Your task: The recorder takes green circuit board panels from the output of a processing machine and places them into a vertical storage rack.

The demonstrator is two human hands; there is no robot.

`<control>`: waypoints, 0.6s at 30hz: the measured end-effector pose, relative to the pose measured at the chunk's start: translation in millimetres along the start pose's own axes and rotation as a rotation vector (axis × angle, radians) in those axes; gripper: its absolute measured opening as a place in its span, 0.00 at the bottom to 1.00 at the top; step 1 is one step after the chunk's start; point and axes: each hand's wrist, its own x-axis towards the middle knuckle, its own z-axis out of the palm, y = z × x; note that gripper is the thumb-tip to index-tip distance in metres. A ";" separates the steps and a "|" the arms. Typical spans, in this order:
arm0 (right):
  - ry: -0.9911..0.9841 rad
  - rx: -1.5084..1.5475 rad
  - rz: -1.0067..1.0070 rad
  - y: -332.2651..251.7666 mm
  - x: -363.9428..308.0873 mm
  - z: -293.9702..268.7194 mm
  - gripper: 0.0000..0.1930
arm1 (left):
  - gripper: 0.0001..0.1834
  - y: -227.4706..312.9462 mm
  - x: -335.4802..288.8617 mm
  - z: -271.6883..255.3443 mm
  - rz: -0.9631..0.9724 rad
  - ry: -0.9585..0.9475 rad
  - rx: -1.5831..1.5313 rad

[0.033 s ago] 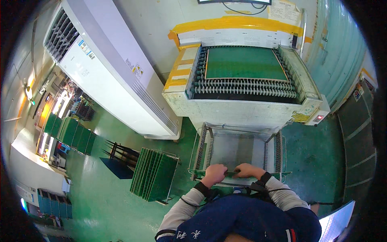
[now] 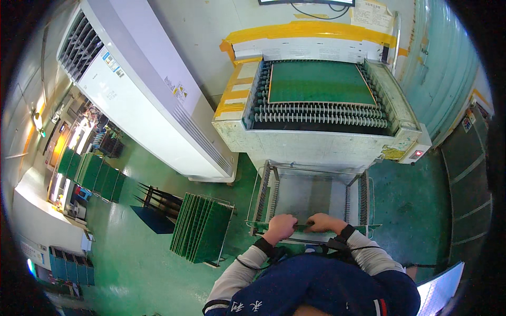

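Note:
Both hands are at the near end of a metal slotted rack [image 2: 365, 197] that stands on the floor in front of me. A thin green board [image 2: 301, 228] stands on edge there, seen almost edge-on. My left hand [image 2: 282, 228] grips its top edge left of the middle, fingers curled over. Just to the right, my right hand [image 2: 322, 223] pinches the same edge. Beyond the rack, another green board [image 2: 321, 83] lies flat on the rollers [image 2: 321, 117] of a conveyor machine [image 2: 311, 145].
At my left, a floor rack holds several upright green boards [image 2: 200, 229], beside a dark rack [image 2: 161, 203] and a dark blue board [image 2: 152, 219]. A tall white air conditioner [image 2: 153, 105] leans into view. Dark panels [image 2: 466, 174] line the right; a pale sheet [image 2: 441, 287] is lower right.

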 end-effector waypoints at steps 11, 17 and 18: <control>0.114 0.025 -0.053 8.2 2.4 9.7 0.27 | 0.07 -3.1 -2.9 9.1 0.014 0.084 -0.029; 0.114 -0.073 -0.031 10.6 2.6 -0.4 0.28 | 0.07 7.0 -2.7 8.1 -0.024 0.170 -0.050; 0.120 -0.083 -0.041 9.6 3.2 -0.2 0.28 | 0.07 6.3 -3.1 8.8 -0.040 0.162 -0.057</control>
